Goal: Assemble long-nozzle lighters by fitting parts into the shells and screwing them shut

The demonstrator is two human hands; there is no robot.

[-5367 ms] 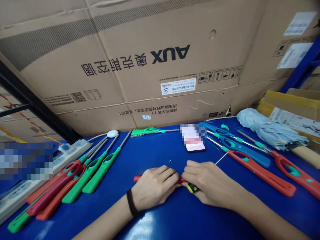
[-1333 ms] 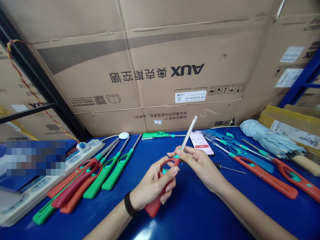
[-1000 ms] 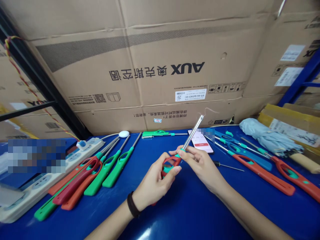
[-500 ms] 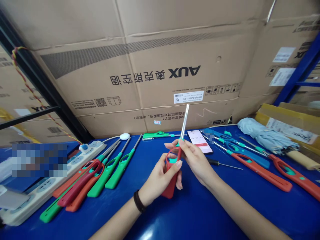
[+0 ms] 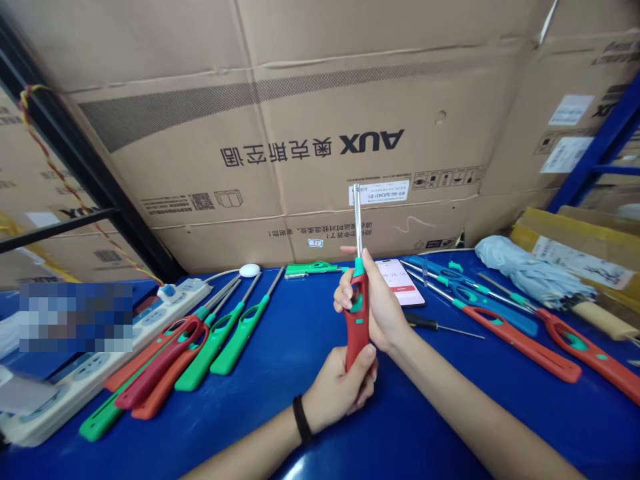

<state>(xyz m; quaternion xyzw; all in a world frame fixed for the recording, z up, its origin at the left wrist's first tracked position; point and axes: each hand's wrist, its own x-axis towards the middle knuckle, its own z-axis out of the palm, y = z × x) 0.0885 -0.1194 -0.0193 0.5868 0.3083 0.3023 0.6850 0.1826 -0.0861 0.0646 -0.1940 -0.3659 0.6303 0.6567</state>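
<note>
A red gas lighter [image 5: 358, 327] with a green trigger and a long metal nozzle stands nearly upright in front of me, held in both hands. My left hand [image 5: 343, 383] is closed around the bottom end of its handle. Higher up, my right hand [image 5: 375, 300] grips the handle beside the trigger opening, with fingers curled round and one fingertip in the opening. The metal nozzle points up in front of the cardboard. Behind my right hand lie a phone [image 5: 407, 293] with a running timer and a screwdriver [image 5: 425, 323] with a dark handle.
Several red and green lighters [image 5: 220, 347] lie at the left beside a white power strip [image 5: 145, 327]. More lighters, red [image 5: 525, 343] and blue [image 5: 515, 313], lie at the right near a folded umbrella [image 5: 535, 270]. A large cardboard box [image 5: 300, 100] walls the back of the blue table [image 5: 425, 427].
The lighter has turned more upright. My left hand has slid down to the handle's bottom end, and my right hand has moved from the nozzle's base down to the trigger area.
</note>
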